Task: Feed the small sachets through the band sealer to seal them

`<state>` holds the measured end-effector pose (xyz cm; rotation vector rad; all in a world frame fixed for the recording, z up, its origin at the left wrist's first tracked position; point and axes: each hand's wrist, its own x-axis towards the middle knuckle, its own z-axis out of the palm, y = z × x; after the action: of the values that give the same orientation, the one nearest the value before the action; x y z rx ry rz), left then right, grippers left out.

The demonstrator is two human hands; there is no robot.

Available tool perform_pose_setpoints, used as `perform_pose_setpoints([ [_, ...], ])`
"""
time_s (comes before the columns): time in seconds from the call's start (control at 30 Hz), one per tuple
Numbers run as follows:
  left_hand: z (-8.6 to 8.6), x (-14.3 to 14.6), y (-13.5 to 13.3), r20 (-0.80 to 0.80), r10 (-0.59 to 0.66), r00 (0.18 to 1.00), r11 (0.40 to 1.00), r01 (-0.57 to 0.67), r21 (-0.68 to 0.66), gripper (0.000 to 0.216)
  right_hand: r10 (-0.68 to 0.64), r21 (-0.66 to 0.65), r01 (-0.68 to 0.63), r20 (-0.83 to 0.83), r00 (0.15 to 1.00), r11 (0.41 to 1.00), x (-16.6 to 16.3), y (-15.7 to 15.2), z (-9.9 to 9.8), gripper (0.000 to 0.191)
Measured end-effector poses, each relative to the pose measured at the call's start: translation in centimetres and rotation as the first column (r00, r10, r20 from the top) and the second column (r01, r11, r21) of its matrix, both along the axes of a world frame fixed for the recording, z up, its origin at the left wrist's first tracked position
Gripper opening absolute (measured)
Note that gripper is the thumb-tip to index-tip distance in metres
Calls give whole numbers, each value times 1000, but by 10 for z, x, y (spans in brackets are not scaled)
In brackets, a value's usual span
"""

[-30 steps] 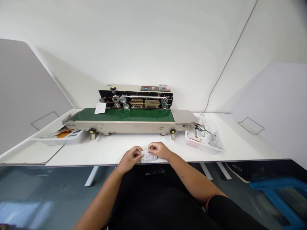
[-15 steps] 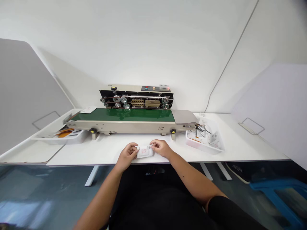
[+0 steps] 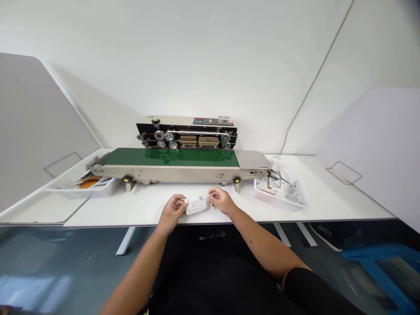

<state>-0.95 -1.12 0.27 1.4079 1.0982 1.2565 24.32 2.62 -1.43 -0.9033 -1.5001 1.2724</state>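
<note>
Above the front edge of the white table, my left hand (image 3: 172, 211) pinches the left end of a small flat white packet (image 3: 197, 204) with pale red and dark print. The packet's right end is tilted slightly up. My right hand (image 3: 222, 201) is just off that end, its thumb and fingertips pressed together. A small pale bit shows under those fingers, too small to name. Behind both hands stands a band sealing machine (image 3: 187, 131) with a green conveyor belt (image 3: 190, 157).
At the right end of the conveyor is a white bin (image 3: 278, 202) of printed packets. Another white bin (image 3: 108, 189), at the left end, holds orange and white packets. Upright panels (image 3: 36, 122) flank the table. A blue stool (image 3: 377, 253) stands on the floor at right.
My right hand has come away from the packet's right end, moving slightly right and up. The packet has tilted. A white packet at the belt's left end is gone from there.
</note>
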Motion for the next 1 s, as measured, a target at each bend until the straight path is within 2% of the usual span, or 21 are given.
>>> perform_pose_setpoints([
  [0.1,1,0,1,23,46,999,999,-46,-7,48,107,-11,-108,-19,994,994,0,-2,5,52],
  [0.2,-1,-2,3,-17,6,1000,1000,-7,-21,48,229,-6,-230,123,966,973,-6,-7,4,52],
  [0.3,-5,-4,4,-86,-64,994,998,63,-17,38,153,-32,-150,173,973,988,-18,-10,-3,44],
  [0.4,-7,-3,3,-183,-156,971,988,154,-24,32,5,-65,-2,51,999,998,-32,-11,-8,40],
  [0.47,-6,-1,1,-248,-217,944,976,218,-27,29,-46,-52,44,-40,998,998,-36,-9,-3,37],
  [0.53,-3,1,-2,-307,-257,916,964,266,-14,29,-43,-13,42,-89,995,999,-34,-2,11,36],
  [0.6,1,3,-5,-349,-268,898,958,287,3,28,-54,31,57,-97,994,998,-22,11,34,38],
  [0.7,4,2,-8,-355,-258,899,960,281,15,29,-227,95,237,-107,968,967,13,42,81,41],
  [0.77,5,1,-8,-338,-250,908,963,270,14,30,-434,113,449,-133,891,887,42,65,110,39],
  [0.83,6,0,-9,-322,-246,914,965,263,11,31,-626,101,639,-134,768,762,69,87,133,34],
  [0.9,7,0,-9,-311,-241,919,967,256,9,31,-730,62,738,-113,674,672,88,104,146,27],
  [0.93,8,0,-10,-308,-240,920,967,255,8,31,-741,20,745,-93,665,667,93,111,149,24],
  [1.0,9,1,-10,-309,-237,921,968,252,9,31,-701,-85,696,-54,712,713,96,122,151,19],
])
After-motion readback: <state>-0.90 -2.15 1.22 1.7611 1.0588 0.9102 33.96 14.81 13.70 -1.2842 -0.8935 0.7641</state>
